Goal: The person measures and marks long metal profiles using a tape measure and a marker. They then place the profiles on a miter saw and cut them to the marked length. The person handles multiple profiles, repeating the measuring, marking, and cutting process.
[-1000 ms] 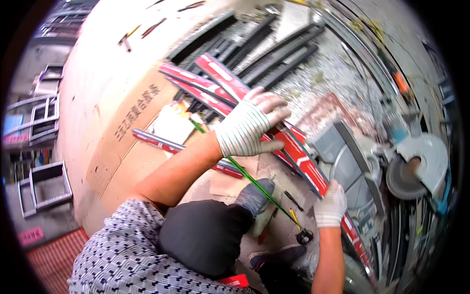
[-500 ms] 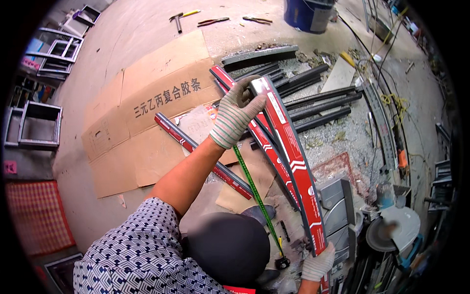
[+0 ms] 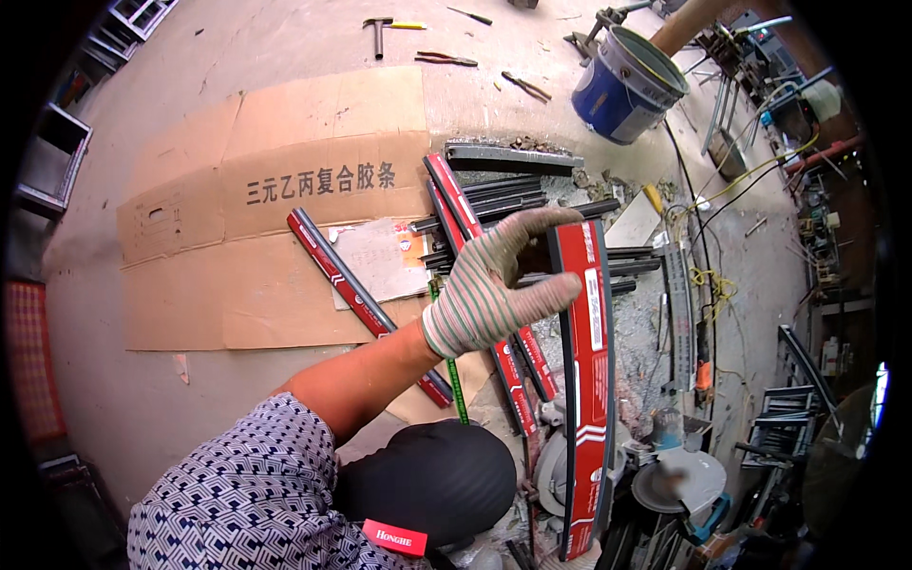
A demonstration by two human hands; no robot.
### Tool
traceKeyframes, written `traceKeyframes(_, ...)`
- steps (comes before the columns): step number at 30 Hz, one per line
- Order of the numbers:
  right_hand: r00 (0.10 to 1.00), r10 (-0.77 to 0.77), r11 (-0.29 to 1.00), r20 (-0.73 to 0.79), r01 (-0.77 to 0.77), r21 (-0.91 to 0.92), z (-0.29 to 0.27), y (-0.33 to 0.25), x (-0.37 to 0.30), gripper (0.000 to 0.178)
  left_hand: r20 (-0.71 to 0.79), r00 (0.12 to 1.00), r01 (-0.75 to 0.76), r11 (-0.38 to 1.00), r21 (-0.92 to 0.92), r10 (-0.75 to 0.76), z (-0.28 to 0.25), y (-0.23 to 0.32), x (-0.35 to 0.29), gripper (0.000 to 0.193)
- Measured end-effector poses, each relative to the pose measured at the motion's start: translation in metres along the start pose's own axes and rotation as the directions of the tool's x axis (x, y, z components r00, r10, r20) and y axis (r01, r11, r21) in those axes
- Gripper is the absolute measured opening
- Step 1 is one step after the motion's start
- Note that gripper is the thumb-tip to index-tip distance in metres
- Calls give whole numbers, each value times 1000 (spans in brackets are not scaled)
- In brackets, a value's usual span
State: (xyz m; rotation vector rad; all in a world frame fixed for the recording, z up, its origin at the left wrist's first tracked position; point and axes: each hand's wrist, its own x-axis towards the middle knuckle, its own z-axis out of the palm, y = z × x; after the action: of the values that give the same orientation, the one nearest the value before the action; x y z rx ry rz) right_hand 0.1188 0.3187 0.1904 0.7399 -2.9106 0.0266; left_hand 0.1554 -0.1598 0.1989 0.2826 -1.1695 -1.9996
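Note:
My left hand [image 3: 489,280], in a striped knit glove, reaches across the middle. Its thumb lies at the near edge of a raised long profile [image 3: 589,380] with red film and dark sides, its fingers at the upper end. The profile stands nearly lengthwise before me. At its lower end only a bit of my gloved right hand [image 3: 591,553] shows; its fingers are mostly hidden. Left of the raised piece, two similar red-filmed profiles [image 3: 503,366] lie close together, partly behind my left hand. Another red profile [image 3: 342,280] lies slanted over the cardboard [image 3: 275,285].
A green tape measure blade [image 3: 454,380] runs beside my wrist. Black strips [image 3: 494,198] lie beyond. A hammer [image 3: 378,38], pliers [image 3: 446,59] and a blue bucket [image 3: 617,90] stand or lie farther off. At lower right is a cutting saw [image 3: 679,480], with cables [image 3: 703,247] behind it.
The view has turned rightward. The raised profile has swung more upright and away from the other two, which now lie apart from it. My right hand has slipped mostly out of sight.

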Motion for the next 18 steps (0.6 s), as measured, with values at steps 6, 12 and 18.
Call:
traceKeyframes(6, 994, -38, 999, -105, 34, -38, -27, -12, -14, 35, 23, 999, -35, 998, -48, 36, 0, 30, -14, 79)
traceKeyframes(12, 991, 31, 998, -129, -37, -42, -51, -21, -32, 39, 104, 989, -91, 991, -98, 101, 5, 47, -24, 83)
traceKeyframes(18, 995, 54, 997, -88, -59, -52, -58, -20, -46, 50, 83, 989, -99, 962, -254, 124, 5, 56, -33, 84)
